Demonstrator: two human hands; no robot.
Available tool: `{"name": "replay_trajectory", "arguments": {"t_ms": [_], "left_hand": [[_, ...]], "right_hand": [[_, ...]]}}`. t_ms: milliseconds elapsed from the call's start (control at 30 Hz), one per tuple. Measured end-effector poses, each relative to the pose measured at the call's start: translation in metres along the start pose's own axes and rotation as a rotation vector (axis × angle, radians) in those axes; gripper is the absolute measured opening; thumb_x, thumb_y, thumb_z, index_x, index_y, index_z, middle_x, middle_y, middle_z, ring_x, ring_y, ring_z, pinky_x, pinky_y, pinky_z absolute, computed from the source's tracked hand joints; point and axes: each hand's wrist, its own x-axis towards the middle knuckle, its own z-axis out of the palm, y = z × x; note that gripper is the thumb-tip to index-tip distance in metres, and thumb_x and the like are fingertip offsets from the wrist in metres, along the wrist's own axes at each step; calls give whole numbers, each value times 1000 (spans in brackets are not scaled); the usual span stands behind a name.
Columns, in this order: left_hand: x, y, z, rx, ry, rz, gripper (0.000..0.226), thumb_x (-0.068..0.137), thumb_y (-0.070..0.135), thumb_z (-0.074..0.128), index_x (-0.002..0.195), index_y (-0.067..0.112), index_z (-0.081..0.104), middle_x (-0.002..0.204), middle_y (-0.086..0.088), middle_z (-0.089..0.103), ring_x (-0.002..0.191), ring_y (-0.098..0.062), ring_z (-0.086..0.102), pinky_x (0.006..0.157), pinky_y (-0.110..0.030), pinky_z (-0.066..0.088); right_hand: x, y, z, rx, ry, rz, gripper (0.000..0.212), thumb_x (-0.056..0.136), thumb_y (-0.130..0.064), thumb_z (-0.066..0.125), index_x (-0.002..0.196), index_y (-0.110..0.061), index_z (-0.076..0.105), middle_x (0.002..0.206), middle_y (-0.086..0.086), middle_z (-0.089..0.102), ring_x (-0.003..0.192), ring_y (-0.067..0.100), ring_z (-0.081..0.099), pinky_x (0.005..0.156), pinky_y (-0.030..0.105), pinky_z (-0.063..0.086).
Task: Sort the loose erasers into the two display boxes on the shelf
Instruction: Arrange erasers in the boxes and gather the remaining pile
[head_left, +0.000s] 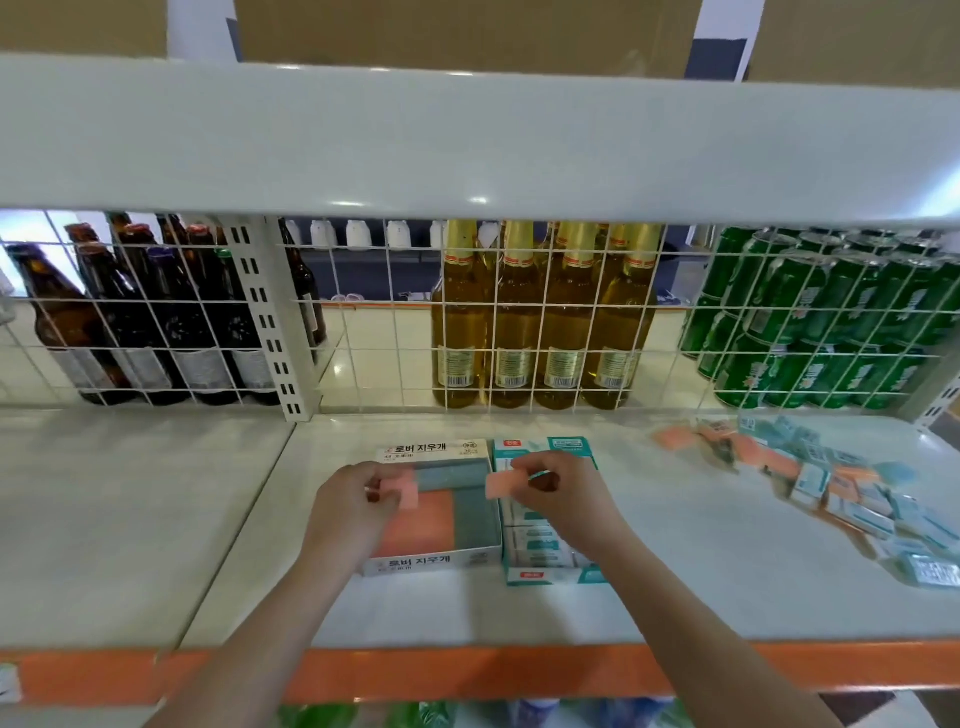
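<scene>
Two display boxes stand side by side mid-shelf. The left box (415, 564) holds orange and grey erasers laid flat. The right box (550, 574) holds white-and-teal wrapped erasers. My left hand (353, 499) pinches a pink-orange eraser (402, 488) over the left box. My right hand (561, 493) pinches another pink-orange eraser (501, 484) above the gap between the boxes. A loose pile of erasers (831, 488), orange ones and teal-wrapped ones, lies on the shelf to the right.
A white wire grid (395, 322) backs the shelf; behind it stand brown bottles (145, 312), golden bottles (540, 322) and green cans (831, 322). An upper shelf (467, 135) overhangs. The orange shelf edge (467, 673) runs along the front.
</scene>
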Motion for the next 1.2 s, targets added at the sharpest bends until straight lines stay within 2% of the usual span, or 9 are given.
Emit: {"name": "replay_trajectory", "arguments": {"t_ms": [100,233,333,467,600,667,900,1033,1200], "left_hand": [[3,-6,-1,-16,14,-10,17,82,4,63,90,18,67,95,-3,64,83,-20,60,69,-24,38],[6,-10,-1,8,34,-4,17,81,6,64,91,18,68,95,-1,63,83,-18,60,65,-21,38],[10,-16,-3,10,42,-11,17,80,7,64,91,19,68,94,-1,63,81,-17,60,61,-15,37],[12,-22,-4,-21,43,-43,16,80,10,66,94,19,69,95,-1,63,85,-19,61,71,-23,40],[12,-25,-3,4,42,-11,19,82,9,65,99,15,69,100,-1,62,81,-14,58,65,-16,38],[13,-26,-3,23,44,2,21,82,9,64,102,14,69,104,-3,62,82,-14,57,72,-18,38],[12,-23,-2,-8,70,17,23,85,12,64,107,13,69,110,-2,67,98,-16,62,86,-20,42],[12,-16,-2,-121,57,25,18,84,11,64,101,12,71,101,-1,70,88,-11,61,79,-18,41],[15,-17,2,-97,66,29,15,83,10,65,96,13,73,98,-1,71,84,-11,61,79,-19,42]], "right_hand": [[3,-5,7,-47,-25,-15,28,86,-25,62,114,-20,63,100,-11,59,84,2,53,61,3,40],[8,-7,16,-91,-55,-39,26,86,-28,61,112,-21,65,105,-6,65,85,2,55,63,4,38],[11,-10,17,-71,-54,-45,26,86,-29,61,110,-19,65,97,-6,64,78,1,54,62,5,41],[15,-11,18,-72,47,-55,24,89,-23,59,112,-17,64,100,-6,61,79,2,53,62,8,40],[18,-10,19,-82,100,-55,24,89,-21,59,113,-18,63,104,-6,59,87,6,52,64,7,38],[20,-10,19,-90,88,-60,22,90,-21,58,111,-17,64,100,-6,58,84,6,50,64,7,38],[25,-6,29,-104,55,-32,33,88,-23,60,121,-21,59,117,-4,60,91,2,50,66,3,36],[24,-5,30,-102,16,-32,32,88,-23,61,120,-22,60,115,-4,61,90,3,52,67,3,36],[22,-6,28,-74,-5,-32,31,87,-22,62,118,-22,60,113,-5,62,90,3,55,69,6,40]]}}
